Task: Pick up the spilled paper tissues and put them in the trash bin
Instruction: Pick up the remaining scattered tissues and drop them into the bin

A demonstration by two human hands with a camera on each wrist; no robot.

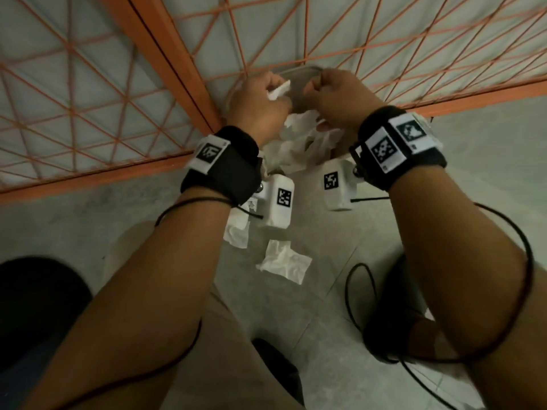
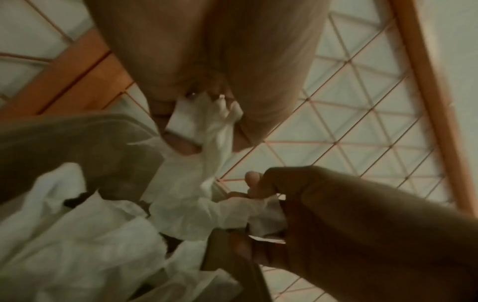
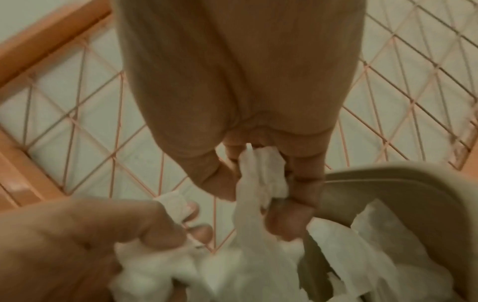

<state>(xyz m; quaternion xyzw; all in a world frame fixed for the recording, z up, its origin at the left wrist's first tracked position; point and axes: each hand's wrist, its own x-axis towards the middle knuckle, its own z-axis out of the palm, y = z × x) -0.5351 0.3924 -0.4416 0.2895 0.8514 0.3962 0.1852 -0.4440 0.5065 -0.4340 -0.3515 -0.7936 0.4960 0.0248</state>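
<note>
Both hands over the grey plastic trash bin (image 1: pixel 299 73), which stands against the orange wire-mesh fence (image 1: pixel 88 93). Left hand (image 1: pixel 260 99) curled round a crumpled white paper tissue (image 1: pixel 278 90); right hand (image 1: pixel 334 93) curled on a second white tissue (image 3: pixel 261 173), which hangs long axis downward, its tail pointing into the bin. Bin already holds a heap of white tissues (image 1: pixel 299 140), piled to the rim. Judged well along. Left to do: two flat tissues on the grey concrete floor (image 1: pixel 444 173), one (image 1: pixel 284 261) near the person's feet, another (image 1: pixel 236 229) just beside it.
</note>
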